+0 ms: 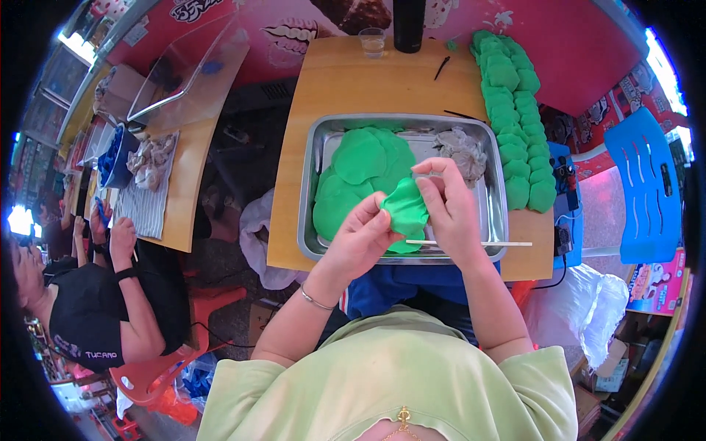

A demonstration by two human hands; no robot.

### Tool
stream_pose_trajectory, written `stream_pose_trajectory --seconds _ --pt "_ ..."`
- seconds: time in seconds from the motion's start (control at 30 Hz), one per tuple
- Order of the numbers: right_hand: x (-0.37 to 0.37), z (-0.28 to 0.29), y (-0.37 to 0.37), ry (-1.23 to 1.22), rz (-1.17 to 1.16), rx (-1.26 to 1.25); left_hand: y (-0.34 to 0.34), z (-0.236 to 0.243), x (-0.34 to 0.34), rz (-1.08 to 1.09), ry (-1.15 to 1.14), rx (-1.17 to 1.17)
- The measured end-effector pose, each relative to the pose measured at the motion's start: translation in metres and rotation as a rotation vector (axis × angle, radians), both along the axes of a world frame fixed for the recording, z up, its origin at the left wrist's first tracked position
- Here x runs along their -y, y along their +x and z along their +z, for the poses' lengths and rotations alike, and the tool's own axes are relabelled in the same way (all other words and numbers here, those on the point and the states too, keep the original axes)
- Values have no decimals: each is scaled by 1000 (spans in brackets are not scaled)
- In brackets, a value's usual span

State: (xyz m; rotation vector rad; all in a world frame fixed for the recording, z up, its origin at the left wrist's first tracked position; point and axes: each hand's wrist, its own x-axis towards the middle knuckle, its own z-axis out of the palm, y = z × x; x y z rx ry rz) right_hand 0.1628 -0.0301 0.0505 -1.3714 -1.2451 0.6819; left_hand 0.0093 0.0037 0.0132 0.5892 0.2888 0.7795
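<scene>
Above the near part of a metal tray (pixel 303 192), both my hands pinch one thin, soft green disc (pixel 407 209) that looks like modelling clay. My left hand (pixel 362 234) grips its left edge between thumb and fingers. At the upper right side, my right hand (pixel 447 202) grips it, the edge slightly curled. A thin pale stick (pixel 507 244) passes behind my right hand and wrist; whether my hand holds it I cannot tell. Overlapping flat green discs (pixel 359 156) fill the left of the tray. A crumpled greyish plastic bag (pixel 462 151) lies in its far right corner.
Rows of rounded green pieces (pixel 504 110) line the table's right edge. At the back stand a clear cup (pixel 372 44) and a dark bottle (pixel 409 26). Left, a person in black (pixel 88 316) works at another table (pixel 209 110). A blue chair (pixel 643 184) stands right.
</scene>
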Motion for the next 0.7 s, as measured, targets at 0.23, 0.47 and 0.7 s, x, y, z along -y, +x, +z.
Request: stream_pose_trajectory --seconds 0.23,0.47,0.7 --pt "0 -1 3 -86 44 -139 -9 -5 -12 -143 242 -227" --pt "8 -12 -1 -4 33 -213 -7 0 -7 134 578 -562" --pt "12 -14 3 -69 10 -128 4 -1 -1 407 572 -530"
